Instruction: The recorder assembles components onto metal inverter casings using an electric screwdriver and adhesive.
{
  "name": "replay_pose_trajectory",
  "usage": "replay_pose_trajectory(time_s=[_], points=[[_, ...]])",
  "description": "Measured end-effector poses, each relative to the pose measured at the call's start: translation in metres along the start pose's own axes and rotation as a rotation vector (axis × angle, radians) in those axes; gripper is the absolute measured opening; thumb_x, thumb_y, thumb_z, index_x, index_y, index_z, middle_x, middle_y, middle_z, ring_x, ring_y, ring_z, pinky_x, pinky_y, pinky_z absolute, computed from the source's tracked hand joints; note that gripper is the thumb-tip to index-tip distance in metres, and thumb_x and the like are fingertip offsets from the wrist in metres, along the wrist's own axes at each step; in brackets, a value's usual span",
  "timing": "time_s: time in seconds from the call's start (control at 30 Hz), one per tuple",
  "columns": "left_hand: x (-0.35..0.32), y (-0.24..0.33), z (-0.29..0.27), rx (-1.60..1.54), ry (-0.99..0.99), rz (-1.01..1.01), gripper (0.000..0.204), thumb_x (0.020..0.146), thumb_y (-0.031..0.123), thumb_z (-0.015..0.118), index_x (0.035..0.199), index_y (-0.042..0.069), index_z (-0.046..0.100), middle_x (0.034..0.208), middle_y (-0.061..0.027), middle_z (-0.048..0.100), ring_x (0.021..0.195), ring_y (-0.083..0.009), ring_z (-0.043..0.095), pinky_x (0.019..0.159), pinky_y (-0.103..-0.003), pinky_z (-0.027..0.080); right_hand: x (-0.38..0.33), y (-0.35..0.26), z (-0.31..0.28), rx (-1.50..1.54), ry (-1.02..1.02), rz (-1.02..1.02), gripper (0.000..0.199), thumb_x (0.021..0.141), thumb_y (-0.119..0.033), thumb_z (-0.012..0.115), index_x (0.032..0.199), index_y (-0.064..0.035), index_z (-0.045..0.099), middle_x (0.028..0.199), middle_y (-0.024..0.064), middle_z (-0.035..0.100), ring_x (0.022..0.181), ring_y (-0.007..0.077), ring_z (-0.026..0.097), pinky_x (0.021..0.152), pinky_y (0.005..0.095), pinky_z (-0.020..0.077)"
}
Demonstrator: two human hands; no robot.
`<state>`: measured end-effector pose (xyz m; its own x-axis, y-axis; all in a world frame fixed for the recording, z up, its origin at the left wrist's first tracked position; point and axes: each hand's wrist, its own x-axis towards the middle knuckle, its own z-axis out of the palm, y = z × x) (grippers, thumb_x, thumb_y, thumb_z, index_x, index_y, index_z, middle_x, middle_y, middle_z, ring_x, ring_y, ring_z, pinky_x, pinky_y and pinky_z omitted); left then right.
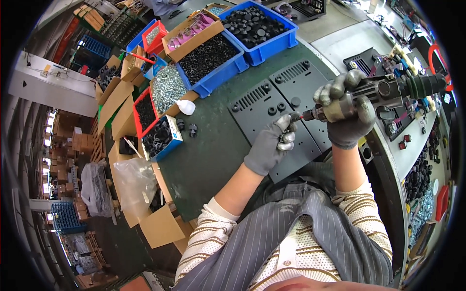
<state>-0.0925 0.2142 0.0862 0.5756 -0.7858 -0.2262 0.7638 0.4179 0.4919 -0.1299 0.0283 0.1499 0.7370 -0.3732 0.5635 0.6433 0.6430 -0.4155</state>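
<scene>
A gloved right grip [348, 114] wraps around a power driver [386, 89], any lettering too small to read, its tip beside the left grip [274, 144], fingers pressed together, above dark slotted panels [252, 119] on the green desk [208, 145].

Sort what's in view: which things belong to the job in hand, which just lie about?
Judged part of the job:
power screwdriver, held in the right hand
black slotted panels
black round pieces on them

Seemingly just lying about:
clear plastic bag
white nozzle bottle
</scene>
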Motion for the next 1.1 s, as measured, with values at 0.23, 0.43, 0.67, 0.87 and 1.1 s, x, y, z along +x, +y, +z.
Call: replay_pose_trajectory(time_s=[0.23,0.43,0.67,0.87,1.1], points=[[0.001,-0.007,0.013,-0.097,-0.02,-0.06,0.026,0.107,0.021,0.053,0.121,0.001,0.06,0.091,-0.0034,0.059,0.067,-0.007,0.045,0.049,-0.016,0.037,-0.008,-0.02,-0.005,-0.023,-0.044,-0.083,0.041,0.087,-0.029,0.064,0.12,-0.009,0.05,0.097,0.0118,0.061,0.083,0.0269,0.062,0.078,0.0469,0.0513],[0.007,-0.013,0.017,-0.069,-0.048,-0.079,0.026,0.106,0.02,0.053,0.122,0.0,0.06,0.09,-0.0042,0.06,0.066,-0.0069,0.045,0.048,-0.016,0.036,-0.008,-0.031,-0.012,0.014,-0.117,-0.106,0.04,0.087,-0.025,0.064,0.121,-0.0079,0.052,0.099,0.0146,0.063,0.088,0.0294,0.065,0.08,0.0464,0.0542],[0.015,-0.022,0.013,-0.12,-0.051,-0.186,0.025,0.107,0.021,0.052,0.115,-0.002,0.059,0.092,-0.0077,0.062,0.066,-0.0084,0.047,0.046,-0.018,0.038,-0.011,-0.047,-0.04,-0.175,-0.403,-0.114,0.051,0.086,-0.041,0.062,0.125,-0.0097,0.051,0.104,0.0099,0.061,0.085,0.0236,0.063,0.08,0.0456,0.0498],[0.021,-0.024,0.013,-0.179,-0.077,-0.237,0.024,0.107,0.018,0.05,0.115,-0.003,0.059,0.092,-0.0102,0.063,0.066,-0.0091,0.047,0.047,-0.018,0.039,-0.009,-0.052,-0.05,-0.185,-0.404,-0.131,0.051,0.088,-0.042,0.058,0.127,-0.0101,0.051,0.108,0.0094,0.06,0.086,0.0227,0.063,0.08,0.0454,0.0488],[0.018,-0.027,0.03,0.205,-0.019,-0.123,0.033,0.106,0.021,0.055,0.122,-0.007,0.06,0.088,-0.007,0.061,0.064,-0.0068,0.044,0.047,-0.018,0.035,-0.015,-0.047,-0.038,0.01,0.126,-0.182,0.043,0.091,-0.044,0.063,0.114,-0.0081,0.058,0.087,0.0073,0.065,0.069,0.0236,0.065,0.067,0.042,0.054]])
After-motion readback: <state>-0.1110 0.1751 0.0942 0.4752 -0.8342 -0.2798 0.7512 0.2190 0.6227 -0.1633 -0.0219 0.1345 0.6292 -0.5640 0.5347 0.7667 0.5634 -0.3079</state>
